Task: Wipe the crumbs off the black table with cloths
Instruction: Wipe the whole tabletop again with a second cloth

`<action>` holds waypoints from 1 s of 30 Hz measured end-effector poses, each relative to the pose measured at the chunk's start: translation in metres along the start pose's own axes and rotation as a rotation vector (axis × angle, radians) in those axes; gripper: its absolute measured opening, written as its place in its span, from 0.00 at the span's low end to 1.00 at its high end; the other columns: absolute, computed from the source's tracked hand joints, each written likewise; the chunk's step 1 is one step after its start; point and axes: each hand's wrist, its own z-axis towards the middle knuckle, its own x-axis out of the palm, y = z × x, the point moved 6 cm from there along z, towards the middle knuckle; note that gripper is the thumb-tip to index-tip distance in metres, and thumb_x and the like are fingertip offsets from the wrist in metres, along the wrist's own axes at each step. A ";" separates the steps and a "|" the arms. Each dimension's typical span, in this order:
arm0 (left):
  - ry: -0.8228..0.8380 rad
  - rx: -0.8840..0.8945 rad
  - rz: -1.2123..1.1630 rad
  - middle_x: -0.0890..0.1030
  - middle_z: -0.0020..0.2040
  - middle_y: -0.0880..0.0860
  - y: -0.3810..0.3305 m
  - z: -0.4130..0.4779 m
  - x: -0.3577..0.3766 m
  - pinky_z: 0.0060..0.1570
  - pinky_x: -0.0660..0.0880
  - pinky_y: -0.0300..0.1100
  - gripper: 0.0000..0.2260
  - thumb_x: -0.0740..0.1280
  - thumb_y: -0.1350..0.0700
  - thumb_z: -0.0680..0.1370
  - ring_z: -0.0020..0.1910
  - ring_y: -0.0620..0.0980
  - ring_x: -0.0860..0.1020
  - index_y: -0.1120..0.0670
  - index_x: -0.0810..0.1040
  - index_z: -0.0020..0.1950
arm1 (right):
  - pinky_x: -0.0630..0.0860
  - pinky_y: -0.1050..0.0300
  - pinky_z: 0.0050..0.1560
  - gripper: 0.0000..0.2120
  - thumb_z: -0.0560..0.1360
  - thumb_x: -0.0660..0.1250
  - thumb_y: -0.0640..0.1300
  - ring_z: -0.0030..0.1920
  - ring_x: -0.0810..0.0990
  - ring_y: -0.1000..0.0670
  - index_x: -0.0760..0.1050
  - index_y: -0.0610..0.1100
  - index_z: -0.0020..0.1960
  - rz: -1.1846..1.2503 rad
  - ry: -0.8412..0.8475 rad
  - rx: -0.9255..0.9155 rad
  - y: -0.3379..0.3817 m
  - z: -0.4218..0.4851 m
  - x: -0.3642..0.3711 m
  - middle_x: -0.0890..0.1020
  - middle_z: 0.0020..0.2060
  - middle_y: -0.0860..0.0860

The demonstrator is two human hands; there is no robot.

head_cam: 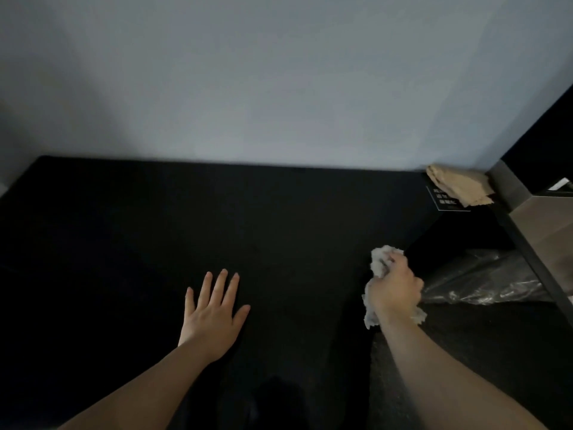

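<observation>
The left arm [145,380] and the right arm [434,367] are both bare from the near edge up to the wrist. The left hand [214,319] has four long, thin fingers [219,287] and a thumb (the nails look short). The right hand [395,290] is bare too.

The left hand [214,318] lies flat on the black table [124,228], fingers straight and spread. The right hand [395,290] squeezes a white cloth [379,259] at the table's right edge. A tan cloth [459,184] sits on the table's far right corner. A clear bag [483,280] is just past the table's right side. A gray wall [279,88] is behind the table.
</observation>
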 end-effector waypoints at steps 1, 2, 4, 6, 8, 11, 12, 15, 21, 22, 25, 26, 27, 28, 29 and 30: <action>-0.010 0.007 -0.009 0.36 0.77 0.50 0.001 0.000 -0.001 0.74 0.39 0.55 0.28 0.44 0.40 0.81 0.75 0.52 0.34 0.48 0.32 0.74 | 0.67 0.47 0.54 0.19 0.71 0.65 0.38 0.53 0.75 0.40 0.70 0.48 0.61 0.000 0.002 -0.070 0.017 -0.010 0.011 0.79 0.54 0.45; -0.026 0.012 -0.017 0.38 0.78 0.49 0.003 0.001 -0.003 0.74 0.40 0.54 0.28 0.44 0.41 0.82 0.76 0.51 0.36 0.47 0.35 0.76 | 0.68 0.48 0.52 0.17 0.70 0.65 0.37 0.51 0.76 0.40 0.72 0.48 0.57 0.017 0.025 -0.187 0.037 -0.028 0.023 0.80 0.51 0.45; -0.075 0.022 -0.026 0.43 0.78 0.46 0.008 0.002 -0.010 0.74 0.43 0.51 0.26 0.46 0.42 0.82 0.77 0.49 0.41 0.44 0.41 0.77 | 0.70 0.50 0.52 0.16 0.69 0.66 0.37 0.50 0.76 0.43 0.75 0.49 0.55 0.041 0.159 -0.468 0.075 -0.078 0.047 0.80 0.50 0.49; -0.126 0.028 -0.003 0.47 0.78 0.45 0.013 0.006 -0.018 0.74 0.45 0.49 0.25 0.48 0.42 0.82 0.77 0.48 0.45 0.43 0.45 0.78 | 0.69 0.56 0.55 0.19 0.72 0.66 0.38 0.53 0.72 0.49 0.73 0.51 0.60 0.055 0.401 -0.725 0.093 -0.118 0.058 0.77 0.57 0.55; -0.128 -0.023 0.003 0.45 0.78 0.46 0.022 0.012 -0.023 0.74 0.44 0.51 0.27 0.48 0.40 0.81 0.77 0.50 0.44 0.44 0.43 0.78 | 0.71 0.57 0.55 0.20 0.72 0.66 0.40 0.54 0.73 0.51 0.72 0.55 0.60 0.018 0.439 -0.820 0.089 -0.101 0.052 0.76 0.57 0.57; -0.044 -0.117 -0.015 0.38 0.78 0.50 0.037 0.020 -0.021 0.73 0.41 0.57 0.29 0.46 0.39 0.81 0.76 0.55 0.37 0.46 0.37 0.77 | 0.72 0.51 0.56 0.20 0.71 0.67 0.40 0.55 0.75 0.45 0.72 0.55 0.60 -0.029 0.157 -0.330 0.048 -0.018 0.028 0.79 0.55 0.52; -0.020 -0.121 -0.024 0.37 0.78 0.50 0.040 0.020 -0.019 0.73 0.40 0.57 0.29 0.46 0.39 0.81 0.76 0.55 0.36 0.46 0.36 0.76 | 0.70 0.49 0.57 0.21 0.71 0.67 0.39 0.56 0.73 0.43 0.71 0.53 0.62 -0.003 0.107 -0.123 0.035 -0.001 0.022 0.78 0.57 0.49; -0.022 -0.097 -0.045 0.38 0.78 0.49 0.044 0.020 -0.018 0.74 0.41 0.56 0.27 0.45 0.41 0.82 0.76 0.54 0.36 0.45 0.36 0.76 | 0.69 0.48 0.56 0.19 0.71 0.64 0.37 0.54 0.73 0.41 0.72 0.51 0.60 0.007 0.046 -0.110 0.063 -0.017 0.037 0.78 0.55 0.47; -0.092 0.015 -0.003 0.41 0.78 0.45 0.059 0.019 -0.023 0.74 0.43 0.49 0.26 0.45 0.43 0.82 0.77 0.49 0.39 0.45 0.40 0.77 | 0.65 0.59 0.54 0.18 0.72 0.65 0.40 0.55 0.70 0.52 0.71 0.51 0.61 0.053 0.694 -0.993 0.145 -0.151 0.074 0.75 0.58 0.56; -0.099 0.033 0.004 0.42 0.78 0.45 0.063 0.019 -0.024 0.75 0.43 0.49 0.26 0.46 0.42 0.82 0.77 0.48 0.39 0.46 0.40 0.77 | 0.65 0.60 0.53 0.19 0.71 0.65 0.38 0.55 0.72 0.52 0.72 0.51 0.61 0.024 0.772 -1.041 0.148 -0.144 0.068 0.76 0.58 0.55; -0.088 -0.006 0.029 0.40 0.78 0.49 0.078 0.016 -0.022 0.74 0.40 0.53 0.27 0.45 0.40 0.81 0.76 0.51 0.38 0.45 0.36 0.76 | 0.73 0.59 0.52 0.18 0.69 0.67 0.38 0.52 0.78 0.50 0.75 0.53 0.56 0.006 0.478 -0.663 0.131 -0.052 0.063 0.79 0.50 0.53; -0.070 -0.033 0.026 0.38 0.78 0.50 0.083 0.014 -0.019 0.73 0.38 0.55 0.27 0.44 0.39 0.81 0.76 0.53 0.36 0.44 0.33 0.74 | 0.74 0.55 0.55 0.18 0.70 0.66 0.38 0.52 0.77 0.48 0.74 0.53 0.57 0.016 0.312 -0.446 0.120 -0.020 0.059 0.78 0.51 0.52; -0.050 -0.048 0.018 0.37 0.78 0.51 0.085 0.013 -0.017 0.72 0.38 0.56 0.27 0.44 0.39 0.81 0.76 0.53 0.35 0.43 0.30 0.72 | 0.72 0.51 0.57 0.18 0.72 0.64 0.38 0.54 0.76 0.46 0.72 0.52 0.59 0.045 0.202 -0.279 0.113 -0.002 0.060 0.78 0.52 0.52; -0.035 -0.048 0.005 0.36 0.78 0.51 0.086 0.013 -0.015 0.72 0.37 0.56 0.27 0.44 0.40 0.81 0.75 0.54 0.34 0.43 0.29 0.71 | 0.71 0.48 0.58 0.17 0.72 0.62 0.39 0.55 0.75 0.43 0.71 0.52 0.59 0.070 0.148 -0.209 0.116 0.002 0.066 0.78 0.52 0.51; -0.026 -0.039 -0.011 0.35 0.77 0.51 0.087 0.013 -0.014 0.72 0.36 0.56 0.27 0.44 0.40 0.81 0.75 0.53 0.33 0.43 0.30 0.72 | 0.70 0.47 0.58 0.16 0.72 0.61 0.40 0.54 0.75 0.42 0.71 0.53 0.59 0.081 0.136 -0.228 0.129 -0.006 0.075 0.78 0.51 0.51; -0.023 -0.026 -0.024 0.35 0.77 0.50 0.088 0.014 -0.014 0.72 0.36 0.55 0.27 0.44 0.41 0.82 0.75 0.53 0.33 0.43 0.32 0.74 | 0.71 0.46 0.56 0.15 0.72 0.62 0.40 0.52 0.75 0.41 0.73 0.53 0.57 0.077 0.164 -0.312 0.147 -0.024 0.087 0.79 0.50 0.50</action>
